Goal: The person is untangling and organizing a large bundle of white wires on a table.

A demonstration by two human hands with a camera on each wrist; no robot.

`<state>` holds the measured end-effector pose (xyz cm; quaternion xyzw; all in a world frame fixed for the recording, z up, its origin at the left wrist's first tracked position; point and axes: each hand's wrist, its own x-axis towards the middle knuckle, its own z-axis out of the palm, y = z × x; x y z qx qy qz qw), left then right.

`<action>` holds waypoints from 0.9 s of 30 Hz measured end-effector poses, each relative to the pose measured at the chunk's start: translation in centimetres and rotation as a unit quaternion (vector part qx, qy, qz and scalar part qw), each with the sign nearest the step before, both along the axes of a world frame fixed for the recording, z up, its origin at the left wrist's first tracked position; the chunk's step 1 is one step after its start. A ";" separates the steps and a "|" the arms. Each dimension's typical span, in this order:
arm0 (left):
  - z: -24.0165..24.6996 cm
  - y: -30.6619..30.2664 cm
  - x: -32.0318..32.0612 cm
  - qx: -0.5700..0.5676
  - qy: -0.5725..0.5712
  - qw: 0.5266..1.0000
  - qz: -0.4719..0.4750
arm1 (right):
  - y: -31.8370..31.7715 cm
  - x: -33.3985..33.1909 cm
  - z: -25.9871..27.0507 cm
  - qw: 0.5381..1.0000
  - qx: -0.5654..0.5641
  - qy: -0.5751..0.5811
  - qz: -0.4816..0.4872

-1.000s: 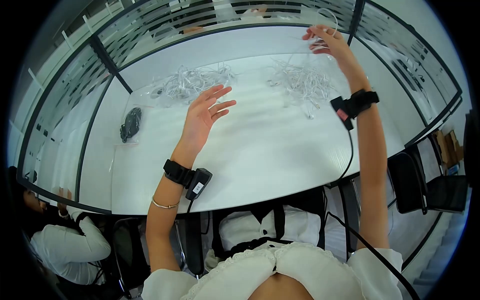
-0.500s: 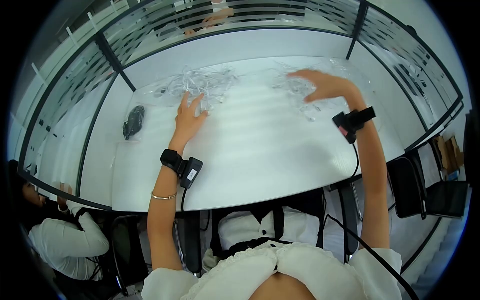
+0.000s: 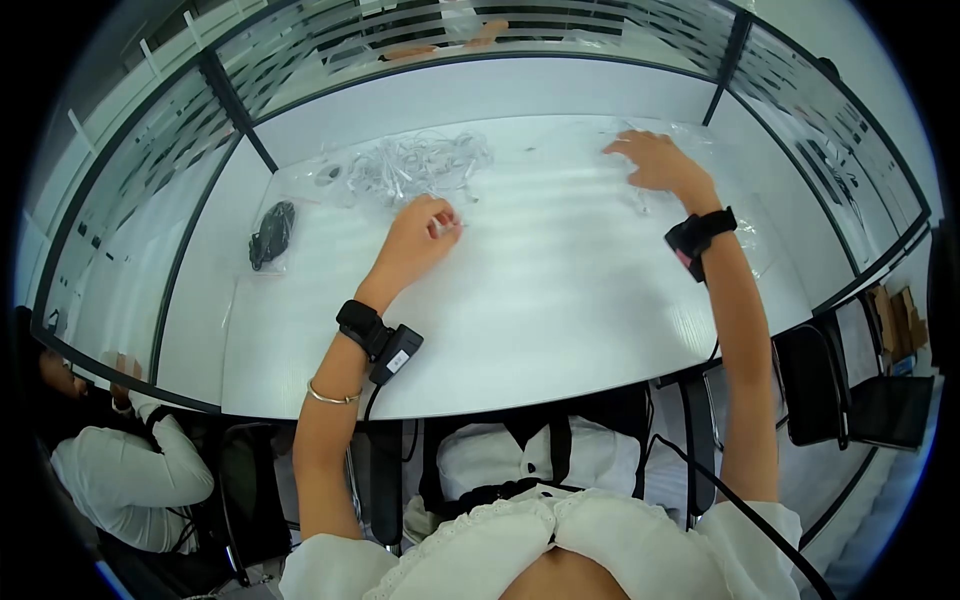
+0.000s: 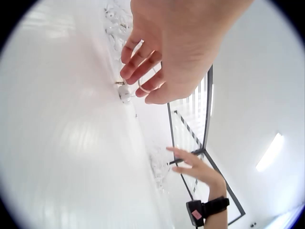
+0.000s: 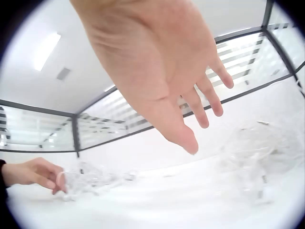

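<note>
A tangled pile of white cables [image 3: 400,165] lies at the left back of the table. My left hand [image 3: 415,240] is just in front of it; in the left wrist view its fingers [image 4: 143,81] curl round a thin white cable, with a white plug [image 4: 124,93] hanging by the fingertips. My right hand [image 3: 660,168] is over the right back of the table. Its fingers are spread and hold nothing in the right wrist view, above clear plastic and white cables [image 5: 259,157]. In the head view this hand hides most of that right pile.
A black item in a clear bag [image 3: 272,236] lies at the table's left side. Low partitions with glass tops [image 3: 480,85] enclose the back and sides. Another person [image 3: 130,480] sits at the lower left; black chairs [image 3: 890,400] stand at the right.
My left hand has gone from empty beside the left pile to gripping a cable in front of it. My right hand has come down from the back corner, without the cable it held, to above the right pile.
</note>
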<state>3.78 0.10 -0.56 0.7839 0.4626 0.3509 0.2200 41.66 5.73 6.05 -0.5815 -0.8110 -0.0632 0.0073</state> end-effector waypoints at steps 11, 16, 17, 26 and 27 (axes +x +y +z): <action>4.0 -2.9 1.6 0.194 0.065 0.965 0.164 | -2.8 -17.2 -4.6 0.882 -0.026 0.352 0.313; 0.1 0.9 -1.9 0.255 0.056 0.959 0.109 | -2.5 -17.4 -4.7 0.896 -0.066 0.321 0.299; -0.5 1.2 -2.2 0.219 0.083 0.965 0.117 | -2.7 -17.3 -4.7 0.891 -0.071 0.347 0.286; -0.5 1.5 -2.6 0.184 -0.045 0.961 0.200 | -1.8 -16.5 -4.1 0.781 -0.101 0.590 0.177; -0.4 1.3 -2.5 0.175 -0.036 0.960 0.216 | -2.0 -16.1 -3.6 0.768 -0.103 0.610 0.166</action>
